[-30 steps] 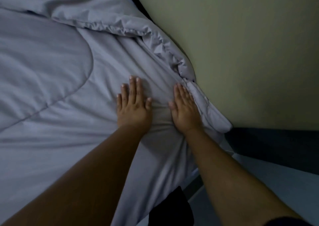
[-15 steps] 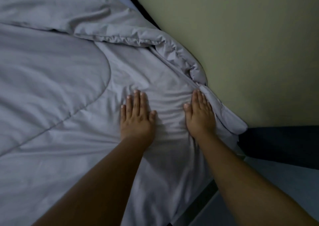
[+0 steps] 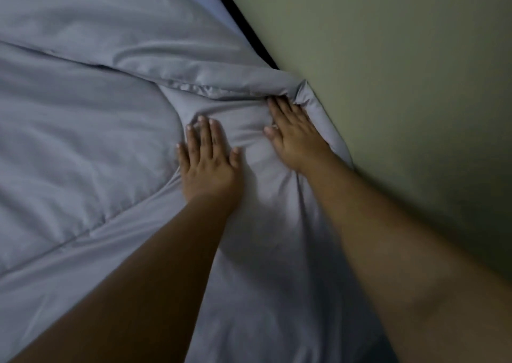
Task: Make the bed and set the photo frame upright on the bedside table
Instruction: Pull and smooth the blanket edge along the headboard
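Grey comforter [image 3: 83, 146]: lying spread over the bed, filling the frame from 6 round to 12 o'clock. A curved stitched seam is running across it at 9 o'clock. Its edge is lying bunched into a rolled ridge [image 3: 221, 85] at 12 o'clock of the hands, with one corner pressing against the wall.

Left hand [image 3: 207, 157]: resting palm down on the comforter, fingers flat and slightly spread, gripping nothing. Creases are gathering around it.

Right hand [image 3: 296, 135]: lying flat at 3 o'clock of the left hand, near it but not touching, fingers together and stretched out, tips touching the rolled ridge. It is grasping nothing. A raised fold of cloth is sitting between the two hands.

Wall [image 3: 401, 85]: pale green, standing directly against the bed's side at 3 o'clock and hemming in the comforter's edge.

Dark strip [image 3: 241, 24]: showing between bed and wall at 12 o'clock.

Photo frame and bedside table: not appearing in the head view.
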`<state>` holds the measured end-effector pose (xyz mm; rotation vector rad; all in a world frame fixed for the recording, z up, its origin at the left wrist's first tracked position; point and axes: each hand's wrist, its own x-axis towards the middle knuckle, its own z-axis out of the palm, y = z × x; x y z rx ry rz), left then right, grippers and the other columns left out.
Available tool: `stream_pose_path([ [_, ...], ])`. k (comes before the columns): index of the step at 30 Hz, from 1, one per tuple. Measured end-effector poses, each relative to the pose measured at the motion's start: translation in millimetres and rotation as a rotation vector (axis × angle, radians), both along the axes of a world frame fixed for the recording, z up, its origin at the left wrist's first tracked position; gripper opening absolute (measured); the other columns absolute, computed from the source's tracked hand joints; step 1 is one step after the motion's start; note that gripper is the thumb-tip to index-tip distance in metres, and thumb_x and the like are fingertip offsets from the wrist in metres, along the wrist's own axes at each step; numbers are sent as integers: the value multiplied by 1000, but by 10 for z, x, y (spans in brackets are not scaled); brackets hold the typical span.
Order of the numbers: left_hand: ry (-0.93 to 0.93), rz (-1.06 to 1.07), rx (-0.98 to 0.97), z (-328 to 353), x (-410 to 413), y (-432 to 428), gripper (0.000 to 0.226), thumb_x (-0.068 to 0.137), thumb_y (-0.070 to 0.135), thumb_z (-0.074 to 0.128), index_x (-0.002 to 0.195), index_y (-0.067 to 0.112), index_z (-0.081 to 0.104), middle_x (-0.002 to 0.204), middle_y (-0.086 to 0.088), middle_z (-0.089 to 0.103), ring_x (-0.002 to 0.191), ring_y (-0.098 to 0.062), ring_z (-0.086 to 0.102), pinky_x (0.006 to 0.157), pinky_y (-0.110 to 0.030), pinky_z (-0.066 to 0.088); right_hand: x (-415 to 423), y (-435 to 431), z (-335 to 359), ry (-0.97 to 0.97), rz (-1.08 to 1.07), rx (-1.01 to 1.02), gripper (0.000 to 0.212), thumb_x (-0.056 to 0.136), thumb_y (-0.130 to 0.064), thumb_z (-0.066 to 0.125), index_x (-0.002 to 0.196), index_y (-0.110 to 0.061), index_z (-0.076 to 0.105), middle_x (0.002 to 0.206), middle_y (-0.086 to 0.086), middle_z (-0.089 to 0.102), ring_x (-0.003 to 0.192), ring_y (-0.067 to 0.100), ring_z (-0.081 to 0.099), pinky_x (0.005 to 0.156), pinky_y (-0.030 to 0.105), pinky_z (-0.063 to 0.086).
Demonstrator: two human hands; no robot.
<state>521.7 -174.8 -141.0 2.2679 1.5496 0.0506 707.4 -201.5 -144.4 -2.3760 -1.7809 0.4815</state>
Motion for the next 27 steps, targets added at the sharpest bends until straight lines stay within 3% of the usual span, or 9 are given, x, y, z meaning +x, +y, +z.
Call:
stream_pose_path([
  [3, 6, 24, 29, 2, 36, 62, 65, 95, 50, 12, 149, 20, -9, 159, 0, -14, 145, -17, -17, 117, -38, -12, -133, 64, 127, -111, 35, 173, 53, 97, -33, 37, 145, -11, 28, 152, 10, 32, 140, 24, 28, 116, 33, 15],
  [6, -2, 31, 49, 12, 114, 191, 65, 95, 49, 13, 149, 21, -9, 159, 1, -13, 145, -17, -16, 117, -38, -11, -164, 254, 237, -358, 276, 410, 47, 95, -31, 41, 138, -12, 43, 142, 7, 48, 133, 23, 42, 112, 39, 30],
  [8, -12, 50, 64, -4, 168, 294, 65, 94, 49, 16, 149, 20, -5, 160, 0, -8, 146, -18, -12, 117, -39, -9, -42, 417, 213, -385, 284, 337, 49, 96, -34, 38, 140, -14, 38, 146, 4, 42, 138, 22, 35, 114, 37, 22],
  [12, 15, 39, 101, -75, 199, 374, 65, 94, 50, 15, 150, 19, -2, 160, -1, -6, 146, -20, -9, 118, -40, -7, 119, 570, -59, -202, 187, 144, 54, 98, -38, 31, 147, -16, 22, 156, 2, 21, 145, 18, 14, 116, 26, 3],
  [18, 8, 14, 48, 7, 158, 360, 65, 95, 48, 15, 149, 18, -6, 159, -2, -10, 146, -19, -13, 118, -40, -8, 18, 591, 35, -139, 111, 110, 56, 99, -38, 28, 148, -16, 13, 159, 1, 12, 146, 17, 6, 114, 25, -2],
  [21, -4, 34, 35, 91, 55, 239, 65, 96, 47, 15, 149, 17, -6, 159, -2, -10, 146, -18, -12, 118, -38, -8, -340, 338, 137, -92, 37, 184, 58, 97, -40, 28, 147, -13, 18, 157, 5, 19, 146, 22, 11, 116, 33, 0],
  [27, 65, 88, -26, 112, -475, -2, 65, 95, 49, 14, 149, 19, -6, 159, -1, -9, 146, -19, -11, 119, -39, -7, -508, -202, 16, -126, -37, 95, 55, 98, -40, 31, 147, -16, 21, 156, 0, 21, 145, 20, 13, 119, 35, 4],
])
